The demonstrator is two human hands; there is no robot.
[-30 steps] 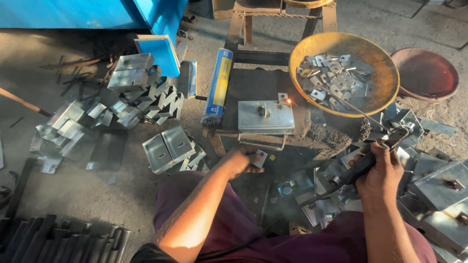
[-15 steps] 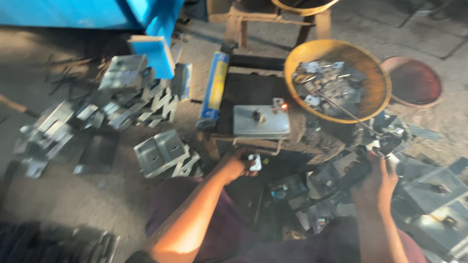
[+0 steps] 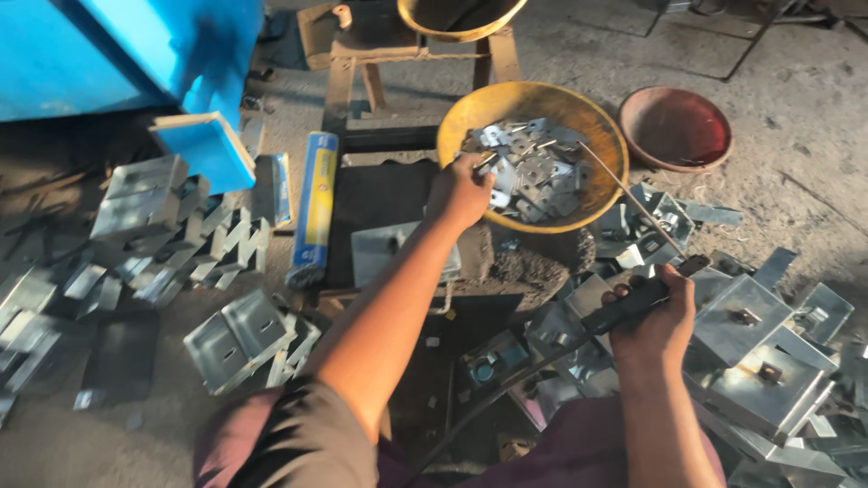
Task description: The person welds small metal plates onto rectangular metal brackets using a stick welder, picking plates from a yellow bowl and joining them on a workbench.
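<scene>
My left hand (image 3: 459, 192) reaches into a yellow metal bowl (image 3: 461, 126) and closes its fingers on a small metal piece (image 3: 485, 161) at the bowl's left edge. The bowl holds several small square metal plates (image 3: 533, 172). My right hand (image 3: 655, 316) grips the black handle of a welding electrode holder (image 3: 633, 303). Its thin rod (image 3: 628, 197) points up and left over the bowl's rim. A grey metal plate (image 3: 375, 253) lies flat on the dark work surface under my left forearm.
Bent galvanised brackets lie piled at left (image 3: 163, 235) and at right (image 3: 759, 343). A blue and yellow tube-shaped packet (image 3: 315, 208) lies beside the work surface. A red-brown bowl (image 3: 676, 126) sits at upper right, a wooden stool (image 3: 411, 63) stands behind, and a blue painted object (image 3: 108, 54) fills the upper left.
My left hand has left the spot near my lap and stretched forward into the yellow bowl. The view has tilted forward. My right hand still holds the electrode holder.
</scene>
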